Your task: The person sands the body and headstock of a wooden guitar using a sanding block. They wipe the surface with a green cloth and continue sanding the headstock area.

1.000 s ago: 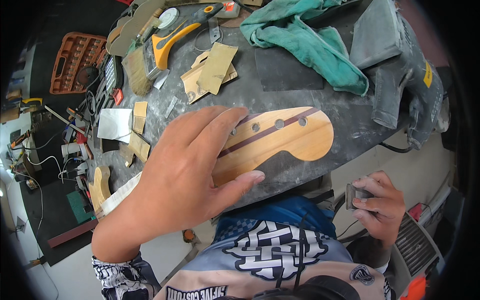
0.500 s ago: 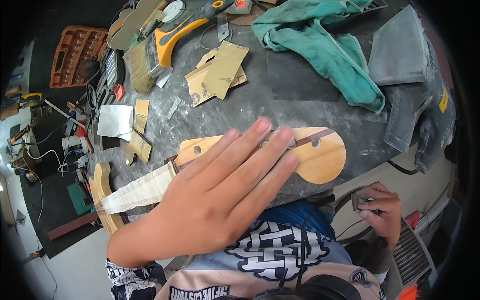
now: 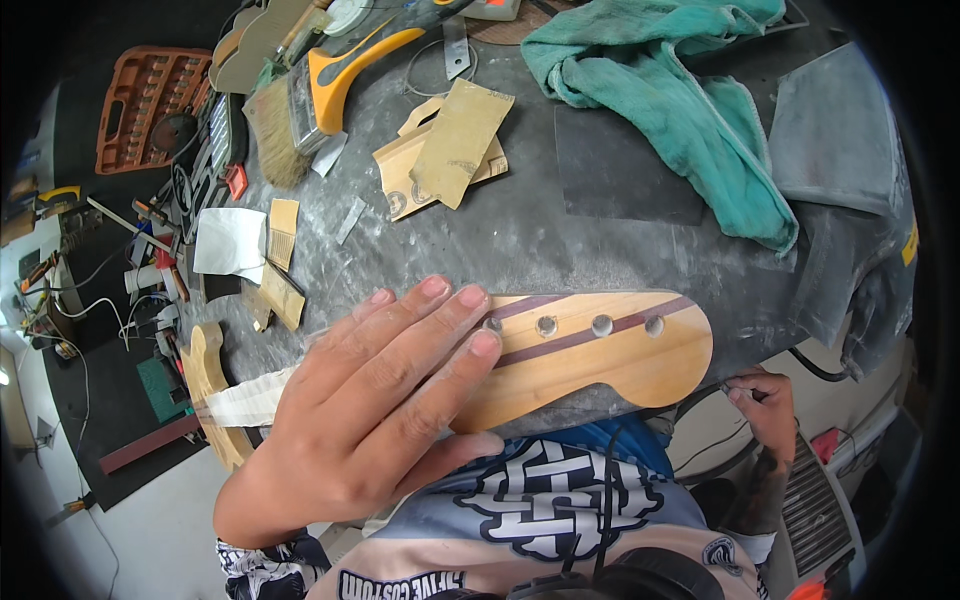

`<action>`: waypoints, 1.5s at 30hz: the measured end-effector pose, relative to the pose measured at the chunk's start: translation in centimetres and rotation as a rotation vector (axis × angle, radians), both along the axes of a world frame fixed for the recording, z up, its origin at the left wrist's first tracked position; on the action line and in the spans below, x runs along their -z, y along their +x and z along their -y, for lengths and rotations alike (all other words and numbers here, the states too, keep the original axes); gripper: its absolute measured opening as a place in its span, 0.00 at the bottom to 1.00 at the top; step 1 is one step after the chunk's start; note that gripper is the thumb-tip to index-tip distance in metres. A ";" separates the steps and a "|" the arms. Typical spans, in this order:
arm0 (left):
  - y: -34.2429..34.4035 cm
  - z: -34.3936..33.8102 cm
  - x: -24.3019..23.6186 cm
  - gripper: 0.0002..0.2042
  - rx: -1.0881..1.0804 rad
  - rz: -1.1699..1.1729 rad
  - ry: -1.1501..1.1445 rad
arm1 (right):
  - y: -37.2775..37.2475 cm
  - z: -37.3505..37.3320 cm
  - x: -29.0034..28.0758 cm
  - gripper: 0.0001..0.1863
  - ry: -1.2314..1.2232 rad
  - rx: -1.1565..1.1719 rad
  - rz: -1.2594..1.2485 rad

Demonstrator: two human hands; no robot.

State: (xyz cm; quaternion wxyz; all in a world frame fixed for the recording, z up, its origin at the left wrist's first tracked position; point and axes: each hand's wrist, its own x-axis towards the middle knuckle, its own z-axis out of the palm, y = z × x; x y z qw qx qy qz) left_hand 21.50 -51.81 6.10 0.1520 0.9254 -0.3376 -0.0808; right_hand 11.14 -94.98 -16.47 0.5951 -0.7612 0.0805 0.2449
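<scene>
A pale wooden guitar neck lies across the bench, its headstock (image 3: pixel 640 355) to the right, with dark stripes and several round tuner holes. Over the near part of the headstock my left hand (image 3: pixel 385 395) lies flat, fingers stretched and slightly apart. Whitish tape (image 3: pixel 250 397) covers the neck shaft left of the hand, reaching a curved wooden piece (image 3: pixel 207 365). My right hand (image 3: pixel 768 405) is low by the bench's right edge, beyond the headstock's tip. Its fingers are pinched together; the small grey block seen there earlier is now almost hidden.
Folded tan sandpaper (image 3: pixel 463 140) and a dark sheet (image 3: pixel 620 165) lie behind the headstock. A green towel (image 3: pixel 670 80) is at the back right. A yellow-handled brush (image 3: pixel 340 85) and an orange tool case (image 3: pixel 150 110) are at the back left. Dust coats the bench (image 3: pixel 400 240).
My left hand has slid left and nearer along the headstock, uncovering more holes and stripes. The headstock has shifted slightly right and nearer. My right hand has moved slightly, and its block hardly shows.
</scene>
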 end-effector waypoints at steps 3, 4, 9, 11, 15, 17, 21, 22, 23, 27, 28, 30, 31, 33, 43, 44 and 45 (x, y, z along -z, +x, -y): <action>0.5 0.1 0.3 0.31 0.011 -0.026 -0.048 | -0.1 0.2 0.4 0.08 -0.018 0.031 -0.045; 0.9 0.1 0.2 0.31 0.018 -0.047 -0.065 | -0.2 0.3 0.4 0.07 -0.027 0.039 -0.061; 2.5 -0.1 0.4 0.33 0.053 -0.198 -0.179 | -0.6 1.4 1.0 0.07 -0.086 0.010 -0.185; 3.0 -0.1 -0.1 0.35 0.057 -0.252 -0.162 | -0.6 1.5 1.1 0.06 -0.108 0.013 -0.217; 3.8 -0.5 0.2 0.44 0.064 -0.328 -0.179 | -1.3 2.0 2.3 0.09 -0.131 0.051 -0.224; 4.2 -0.6 0.3 0.48 0.063 -0.366 -0.175 | -1.5 2.1 2.6 0.10 -0.130 0.074 -0.243; 4.8 -0.4 0.1 0.52 0.050 -0.425 -0.154 | -1.3 2.2 2.3 0.12 -0.151 0.077 -0.324; 4.9 -0.2 0.0 0.53 0.042 -0.441 -0.146 | -1.4 2.2 2.4 0.12 -0.147 0.081 -0.328; 4.9 -0.2 -0.1 0.53 0.030 -0.457 -0.138 | -1.3 2.2 2.5 0.12 -0.143 0.081 -0.330; 5.7 -0.1 0.2 0.54 0.082 -0.494 -0.169 | -1.8 2.4 3.3 0.12 -0.121 0.105 -0.298; 6.3 -0.2 0.3 0.53 0.093 -0.549 -0.166 | -1.9 2.5 3.4 0.12 -0.116 0.117 -0.286; 6.9 -0.5 0.8 0.49 0.037 -0.669 -0.300 | -2.3 2.7 3.7 0.11 -0.138 0.103 -0.269; 7.0 -0.8 1.6 0.46 -0.024 -0.734 -0.436 | -2.4 2.8 3.7 0.10 -0.150 0.098 -0.261; 7.6 -1.5 2.4 0.38 -0.077 -0.783 -0.499 | -1.5 2.5 3.1 0.09 -0.122 0.052 -0.271; 12.0 1.4 2.6 0.17 -0.029 -1.159 -0.278 | -1.7 1.8 2.9 0.08 0.044 0.089 -0.151; 12.0 1.5 2.8 0.17 -0.021 -1.156 -0.269 | -1.7 1.8 2.9 0.08 0.037 0.086 -0.157; 12.0 1.6 2.9 0.17 -0.063 -1.173 -0.231 | -1.7 1.7 2.8 0.08 0.031 0.083 -0.162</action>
